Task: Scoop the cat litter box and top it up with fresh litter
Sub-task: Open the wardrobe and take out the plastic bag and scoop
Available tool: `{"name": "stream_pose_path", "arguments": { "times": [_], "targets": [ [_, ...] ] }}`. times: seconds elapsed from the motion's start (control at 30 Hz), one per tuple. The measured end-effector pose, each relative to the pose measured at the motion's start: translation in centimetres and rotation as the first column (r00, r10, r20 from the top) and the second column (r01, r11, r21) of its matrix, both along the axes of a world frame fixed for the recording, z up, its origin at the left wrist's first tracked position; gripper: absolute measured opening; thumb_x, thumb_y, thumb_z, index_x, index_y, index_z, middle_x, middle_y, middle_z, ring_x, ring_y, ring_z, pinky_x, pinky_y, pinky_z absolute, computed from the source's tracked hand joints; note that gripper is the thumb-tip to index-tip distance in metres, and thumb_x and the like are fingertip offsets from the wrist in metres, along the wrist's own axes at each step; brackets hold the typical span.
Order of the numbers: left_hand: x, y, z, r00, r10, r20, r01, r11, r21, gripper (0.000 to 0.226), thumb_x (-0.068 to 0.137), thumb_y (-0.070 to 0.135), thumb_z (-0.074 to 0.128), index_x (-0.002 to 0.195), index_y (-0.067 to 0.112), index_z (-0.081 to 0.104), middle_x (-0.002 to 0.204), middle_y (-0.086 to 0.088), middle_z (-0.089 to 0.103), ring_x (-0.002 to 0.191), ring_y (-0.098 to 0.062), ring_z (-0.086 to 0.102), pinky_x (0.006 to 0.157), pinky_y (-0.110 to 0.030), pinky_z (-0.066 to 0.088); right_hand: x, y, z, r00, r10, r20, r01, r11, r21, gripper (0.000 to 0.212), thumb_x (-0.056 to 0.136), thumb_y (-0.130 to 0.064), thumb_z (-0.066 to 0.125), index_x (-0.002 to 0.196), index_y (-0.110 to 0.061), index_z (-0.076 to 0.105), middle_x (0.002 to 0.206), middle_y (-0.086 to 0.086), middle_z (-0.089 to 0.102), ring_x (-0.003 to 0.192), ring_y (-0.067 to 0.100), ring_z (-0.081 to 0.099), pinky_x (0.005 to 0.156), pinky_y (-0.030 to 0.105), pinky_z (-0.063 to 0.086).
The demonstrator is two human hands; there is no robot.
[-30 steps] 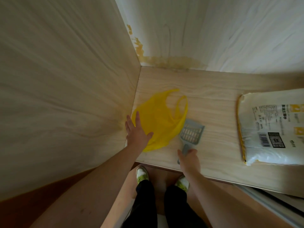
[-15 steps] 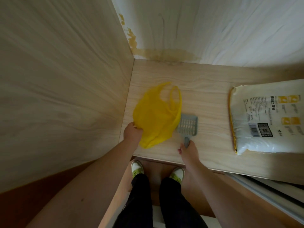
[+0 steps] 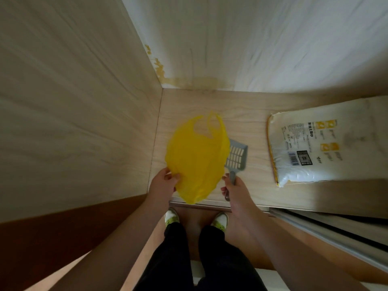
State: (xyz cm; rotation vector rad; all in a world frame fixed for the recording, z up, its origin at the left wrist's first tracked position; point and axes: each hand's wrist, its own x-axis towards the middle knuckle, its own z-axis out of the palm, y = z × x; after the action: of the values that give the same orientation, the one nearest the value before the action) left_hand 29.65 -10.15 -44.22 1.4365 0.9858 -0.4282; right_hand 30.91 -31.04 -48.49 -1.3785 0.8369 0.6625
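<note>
Head view: grey slotted scoop (image 3: 236,156), handle in right hand (image 3: 234,189).

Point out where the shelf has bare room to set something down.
Bare board lies between the grey scoop and the litter sack, and behind the yellow bag toward the back wall. The front left corner is crowded: left hand, bag, right hand.

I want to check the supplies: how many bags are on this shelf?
2: a yellow plastic bag near the left wall, held by the left hand; a white litter bag lying at right.
</note>
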Motion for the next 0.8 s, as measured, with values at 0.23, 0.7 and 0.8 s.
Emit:
{"name": "stream_pose_path", "arguments": {
  "times": [0.23,0.7,0.8],
  "targets": [
    [-0.5,-0.8,6.7,0.979,-0.092,0.185,0.086,0.996,0.040,0.029,0.096,0.011,0.056,0.123,0.021,0.055,0.116,-0.002,0.063,0.104,-0.019,0.061,0.091,-0.040,0.051,-0.3,-1.1,7.2,0.982,-0.155,0.111,0.125,0.962,0.244,0.016,0.102,-0.026,0.046,0.112,-0.017,0.053,0.097,-0.002,0.061,0.062,0.013,0.046,0.059,0.030,0.035],
    [-0.9,-5.6,14.3,0.735,-0.638,0.230,0.490,0.734,0.470,0.017,0.091,0.024,0.065,0.106,0.030,0.060,0.092,0.008,0.065,0.082,-0.004,0.061,0.066,-0.008,0.044,-4.1,-4.6,14.9,0.897,-0.115,0.426,0.030,0.979,0.201,0.037,0.085,-0.038,0.068,0.114,-0.016,0.063,0.079,-0.002,0.062,0.070,0.015,0.051,0.067,0.029,0.041],
    [-0.6,-6.5,15.4,0.653,-0.718,0.240,0.535,0.662,0.525,0.018,0.091,0.022,0.065,0.106,0.030,0.059,0.088,0.012,0.061,0.078,0.000,0.057,0.062,-0.006,0.041,-5.1,-5.2,15.3,0.887,-0.081,0.454,0.019,0.990,0.138,0.019,0.095,-0.012,0.056,0.112,-0.013,0.065,0.089,0.002,0.071,0.074,0.010,0.061,0.067,0.022,0.048]
  ]
}}
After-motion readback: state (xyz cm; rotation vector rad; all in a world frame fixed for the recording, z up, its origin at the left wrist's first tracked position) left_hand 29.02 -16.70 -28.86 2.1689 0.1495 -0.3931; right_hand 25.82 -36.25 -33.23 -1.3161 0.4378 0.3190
